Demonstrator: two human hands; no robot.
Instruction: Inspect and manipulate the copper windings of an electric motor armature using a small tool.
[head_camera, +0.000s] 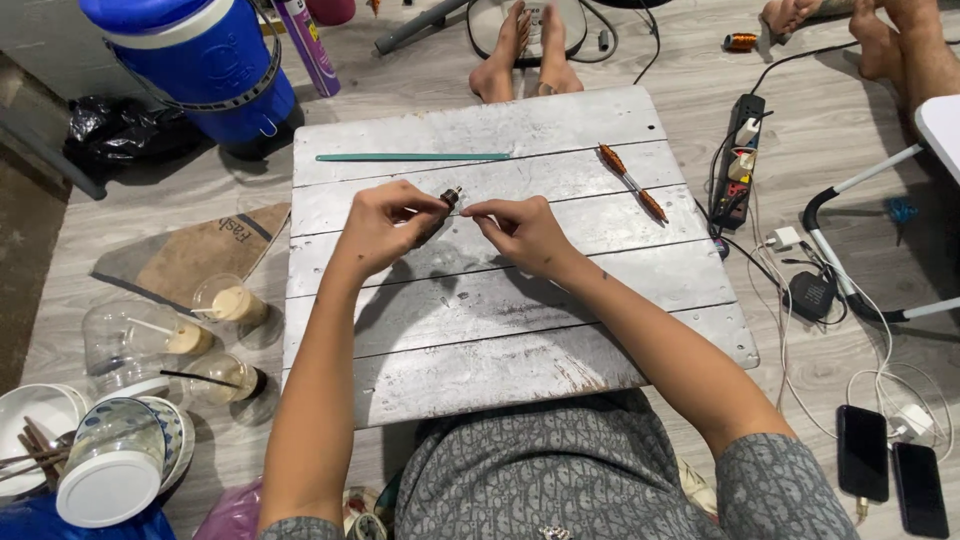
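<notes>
The small dark cylindrical part (447, 200) with a pale metal tip sits above the far-middle of the desk (600, 300), pinched in the fingertips of the left hand (385, 225). Its long axis runs slanted, the metal tip pointing up and to the right, toward the right hand (520, 230). The left hand is closed on the part; the right hand has thumb and forefinger pressed together just to the right of the tip, nearly touching it, and whether they grip a fine wire there cannot be told. So the left hand carries the part, and the right works at its free end.

Further right on the desk, well apart from both hands, lies a thin rod with two copper-wound coils (632, 182), lying diagonally. At the far edge a long green strip (412, 157) lies left to right. Off the desk to the left stand plastic cups (225, 300); to the right, a power strip (738, 155) and two phones (890, 460) lie on the floor.
</notes>
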